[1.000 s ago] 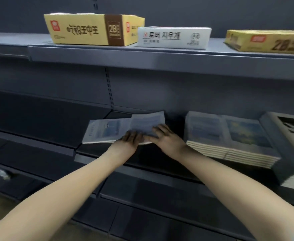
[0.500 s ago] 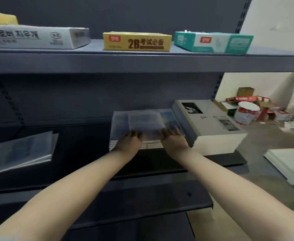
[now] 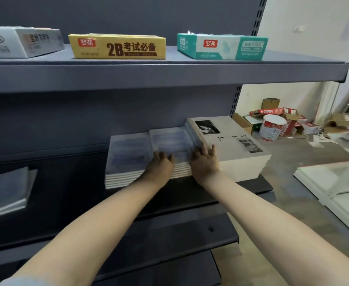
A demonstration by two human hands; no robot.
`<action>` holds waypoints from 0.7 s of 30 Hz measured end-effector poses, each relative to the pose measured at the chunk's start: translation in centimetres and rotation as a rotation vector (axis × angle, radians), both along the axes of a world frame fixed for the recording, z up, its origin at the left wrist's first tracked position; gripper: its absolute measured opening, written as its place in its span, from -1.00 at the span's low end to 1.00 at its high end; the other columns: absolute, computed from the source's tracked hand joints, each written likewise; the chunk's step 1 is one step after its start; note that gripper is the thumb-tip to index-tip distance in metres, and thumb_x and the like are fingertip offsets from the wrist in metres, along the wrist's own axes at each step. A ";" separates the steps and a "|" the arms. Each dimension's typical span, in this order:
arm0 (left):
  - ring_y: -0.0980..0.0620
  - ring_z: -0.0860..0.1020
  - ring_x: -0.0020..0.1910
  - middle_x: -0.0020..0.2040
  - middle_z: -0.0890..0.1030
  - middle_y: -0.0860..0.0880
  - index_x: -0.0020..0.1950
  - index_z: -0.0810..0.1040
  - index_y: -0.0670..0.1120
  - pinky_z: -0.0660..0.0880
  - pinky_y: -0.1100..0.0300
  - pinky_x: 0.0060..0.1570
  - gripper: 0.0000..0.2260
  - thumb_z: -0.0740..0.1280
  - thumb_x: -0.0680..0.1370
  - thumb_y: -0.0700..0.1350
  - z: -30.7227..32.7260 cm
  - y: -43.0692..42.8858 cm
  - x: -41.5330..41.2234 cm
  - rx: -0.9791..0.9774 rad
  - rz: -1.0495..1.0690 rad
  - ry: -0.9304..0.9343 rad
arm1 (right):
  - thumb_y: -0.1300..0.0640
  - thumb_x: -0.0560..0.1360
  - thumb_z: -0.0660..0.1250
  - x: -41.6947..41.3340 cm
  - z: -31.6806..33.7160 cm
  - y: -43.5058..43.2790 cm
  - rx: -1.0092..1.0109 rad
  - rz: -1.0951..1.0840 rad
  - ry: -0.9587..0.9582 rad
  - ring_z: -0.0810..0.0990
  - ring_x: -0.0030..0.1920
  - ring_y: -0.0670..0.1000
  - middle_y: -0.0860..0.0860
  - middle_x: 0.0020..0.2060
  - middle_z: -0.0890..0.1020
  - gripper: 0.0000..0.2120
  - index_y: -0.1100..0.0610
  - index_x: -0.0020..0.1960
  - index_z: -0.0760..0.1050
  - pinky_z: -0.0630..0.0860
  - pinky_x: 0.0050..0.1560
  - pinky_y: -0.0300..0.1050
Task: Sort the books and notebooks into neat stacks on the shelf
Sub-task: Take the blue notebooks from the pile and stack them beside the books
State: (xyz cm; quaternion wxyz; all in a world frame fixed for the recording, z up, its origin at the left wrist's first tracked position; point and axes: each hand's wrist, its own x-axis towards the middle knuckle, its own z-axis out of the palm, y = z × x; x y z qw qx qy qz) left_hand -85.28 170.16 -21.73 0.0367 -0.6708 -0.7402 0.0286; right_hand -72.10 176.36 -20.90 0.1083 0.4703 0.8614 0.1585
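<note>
Head view: notebooks (image 3: 128,153) on shelf (image 3: 66,182)

Your middle shelf (image 3: 66,193) carries a stack of blue notebooks (image 3: 128,157). Just beside that stack on its right sits a taller pile of grey books (image 3: 237,153), and well to its left lies a smaller notebook pile (image 3: 6,188). On the upper shelf (image 3: 169,75), a yellow box (image 3: 116,46) lies above the stack, with a white box (image 3: 23,42) further left and a teal box (image 3: 223,47) further right.

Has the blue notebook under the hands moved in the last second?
Yes. The blue notebook moved right along the shelf, from the thin pile at the left onto the blue stack beside the grey books.
</note>
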 end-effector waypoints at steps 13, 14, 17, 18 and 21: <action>-0.17 -0.14 0.52 0.56 -0.11 -0.13 0.56 -0.12 -0.01 -0.07 -0.05 0.47 -0.51 0.00 0.67 -0.08 -0.7 -0.7 -1.3 -0.047 0.000 -0.139 | 0.21 0.60 -0.02 -0.1 0.4 0.1 -0.015 -0.009 0.051 -0.14 0.52 0.20 0.08 0.46 0.22 -0.54 0.15 0.51 0.12 -0.02 0.40 0.38; -0.12 -0.16 0.53 0.56 -0.14 -0.10 0.56 -0.15 -0.01 -0.13 -0.03 0.48 -0.51 -0.03 0.67 -0.03 -0.8 -1.2 -1.6 -0.047 -0.003 -0.159 | 0.21 0.61 -0.04 -0.1 0.5 -0.1 -0.019 -0.019 0.046 -0.14 0.52 0.20 0.08 0.47 0.22 -0.54 0.15 0.51 0.12 -0.06 0.41 0.39; -0.05 -0.18 0.53 0.56 -0.16 -0.07 0.54 -0.21 -0.10 -0.23 0.01 0.49 -0.47 -0.05 0.67 0.03 -1.4 -3.4 -2.8 0.004 -0.004 -0.179 | 0.16 0.61 -0.03 -0.5 0.6 -0.8 -0.012 -0.006 0.065 -0.10 0.52 0.23 0.11 0.47 0.21 -0.53 0.17 0.51 0.12 -0.18 0.40 0.40; -0.04 -0.18 0.53 0.56 -0.16 -0.07 0.54 -0.22 -0.11 -0.23 0.00 0.49 -0.46 -0.05 0.66 0.04 -1.6 -4.4 -3.6 0.023 0.009 -0.177 | 0.12 0.60 0.01 -0.8 0.4 -1.1 -0.001 0.029 0.097 -0.08 0.52 0.23 0.11 0.48 0.20 -0.52 0.16 0.51 0.12 -0.20 0.41 0.40; -0.03 -0.19 0.53 0.56 -0.17 -0.07 0.54 -0.23 -0.12 -0.24 0.03 0.49 -0.45 -0.05 0.66 0.04 -2.0 -7.4 -6.9 0.034 0.097 -0.143 | 0.03 0.57 0.10 -2.8 -0.1 -3.0 0.033 0.179 0.214 -0.02 0.51 0.19 0.09 0.47 0.19 -0.49 0.11 0.49 0.15 -0.17 0.43 0.35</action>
